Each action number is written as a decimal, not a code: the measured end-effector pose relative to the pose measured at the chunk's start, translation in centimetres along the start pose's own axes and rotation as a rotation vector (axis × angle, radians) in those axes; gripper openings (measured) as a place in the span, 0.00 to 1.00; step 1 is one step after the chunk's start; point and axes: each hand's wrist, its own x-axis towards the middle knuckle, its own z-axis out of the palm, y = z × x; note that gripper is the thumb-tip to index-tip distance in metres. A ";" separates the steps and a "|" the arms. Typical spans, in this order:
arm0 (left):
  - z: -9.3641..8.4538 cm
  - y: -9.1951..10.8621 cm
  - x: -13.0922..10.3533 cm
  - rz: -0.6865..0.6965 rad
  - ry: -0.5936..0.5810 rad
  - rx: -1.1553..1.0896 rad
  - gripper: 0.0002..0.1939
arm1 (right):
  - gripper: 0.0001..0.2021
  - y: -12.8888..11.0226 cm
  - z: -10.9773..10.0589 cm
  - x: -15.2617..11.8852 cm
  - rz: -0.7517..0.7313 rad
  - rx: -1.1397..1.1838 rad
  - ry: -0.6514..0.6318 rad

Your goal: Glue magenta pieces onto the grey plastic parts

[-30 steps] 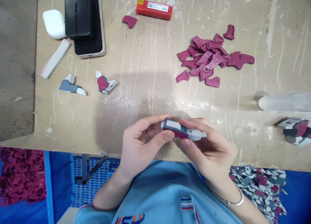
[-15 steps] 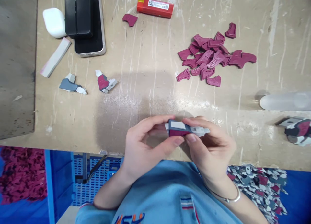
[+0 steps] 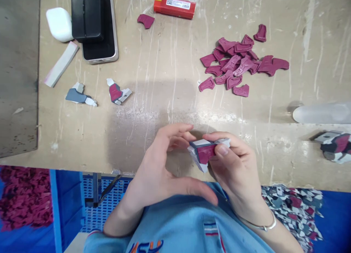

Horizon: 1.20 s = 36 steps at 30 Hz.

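Note:
My right hand (image 3: 236, 161) pinches a small grey, white and maroon plastic toy part (image 3: 204, 152) between thumb and fingers, tilted so its maroon side shows. Just left of it, my left hand (image 3: 161, 165) is open, thumb and fingers spread apart around the part's left end. Farther up the table lies a pile of loose maroon plastic pieces (image 3: 233, 62). To the left rest two similar assembled parts, one with a blue-grey face (image 3: 76, 94) and one with a maroon face (image 3: 115, 92).
At the back left are a phone (image 3: 113, 44), a black box (image 3: 87, 15), a white case (image 3: 59, 24) and a pale strip (image 3: 61, 64). A red box (image 3: 174, 7) lies at the back. On the right are a translucent cylinder (image 3: 320, 114) and another assembled part (image 3: 336, 145). Blue bins hold pieces below the edge.
My left hand has let go of the toy part and spread its fingers. In my right hand the part has turned, showing more of its maroon side and a white lower end.

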 end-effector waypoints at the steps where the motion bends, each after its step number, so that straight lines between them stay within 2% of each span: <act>1: -0.1 -0.3 -0.1 0.105 -0.004 0.093 0.39 | 0.10 0.0 0.0 0.1 0.040 0.037 -0.005; 2: -0.2 -0.6 -0.2 0.215 -0.008 0.184 0.40 | 0.11 0.0 0.1 0.2 0.064 0.066 -0.009; 4: -0.2 -1.1 -0.3 0.424 -0.003 0.334 0.33 | 0.11 -0.1 0.2 0.3 0.086 0.095 -0.017; 5: -0.2 -1.4 -0.4 0.499 0.006 0.385 0.30 | 0.11 -0.2 0.2 0.3 0.084 0.089 -0.024; 7: -0.1 -1.6 -0.4 0.566 0.026 0.432 0.24 | 0.13 -0.6 0.2 0.1 0.074 0.029 -0.047; 10: -0.1 -1.4 -0.7 0.518 0.047 0.400 0.22 | 0.17 -1.2 0.0 -0.2 0.036 -0.127 -0.069; 12: -0.2 -1.1 -0.9 0.464 0.051 0.362 0.23 | 0.18 -1.4 -0.3 -0.2 -0.050 -0.209 -0.074; 15: -0.3 -0.6 -1.2 0.436 0.047 0.324 0.24 | 0.14 -1.4 -0.9 0.0 -0.244 -0.249 -0.143; 18: -0.3 -0.6 -1.1 0.392 0.052 0.279 0.24 | 0.10 -1.3 -1.6 0.2 -0.364 -0.264 -0.260; 20: -0.2 -0.8 -0.9 0.384 0.058 0.244 0.23 | 0.08 -1.3 -1.9 0.2 -0.399 -0.287 -0.284; 25: 0.4 -1.3 -0.4 0.463 0.086 0.175 0.14 | 0.06 -1.5 -2.0 -0.1 -0.480 -0.320 -0.245; 32: 0.4 -0.9 0.2 0.610 0.122 0.297 0.10 | 0.04 -1.1 -1.8 -0.2 -0.537 -0.351 -0.233; 36: 0.3 -1.1 0.3 0.480 0.017 0.186 0.16 | 0.04 -1.1 -2.0 -0.3 -0.580 -0.387 -0.255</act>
